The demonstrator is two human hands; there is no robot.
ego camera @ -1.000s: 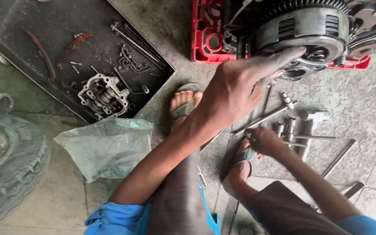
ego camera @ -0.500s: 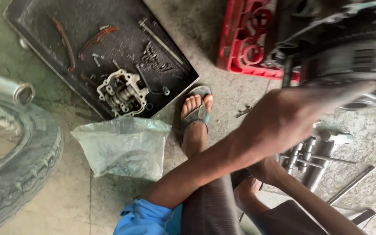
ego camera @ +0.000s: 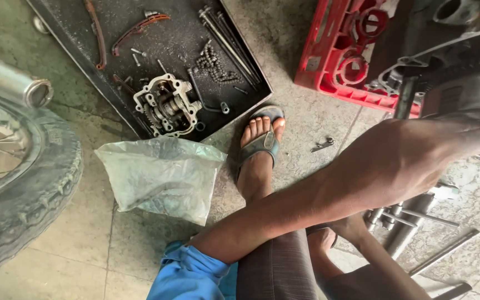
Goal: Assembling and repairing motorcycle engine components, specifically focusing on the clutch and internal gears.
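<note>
Two bare arms are being shown crossing the lower half of the view. The left hand is being stretched out to the right, its back turned up, and is being pressed against the dark metal engine resting on the red plastic crate; the fingers are being hidden at the engine's edge, so whether they are closed on anything cannot be told. The right hand is being kept low beneath the left forearm, just beside a cluster of steel socket tools and rods on the floor; it is largely being covered, and its grip cannot be told either. The hands are being held apart, one above the other.

A sandalled foot is being planted between a crumpled, translucent plastic bag and a small metal bracket. A shallow, black, oily tray is being used to hold a pale cast cylinder head, a chain, long bolts and curved guides. A ribbed rubber tyre with spokes is being seen at the left edge.

The floor is being shown as grey, stained concrete slabs with visible joints.
</note>
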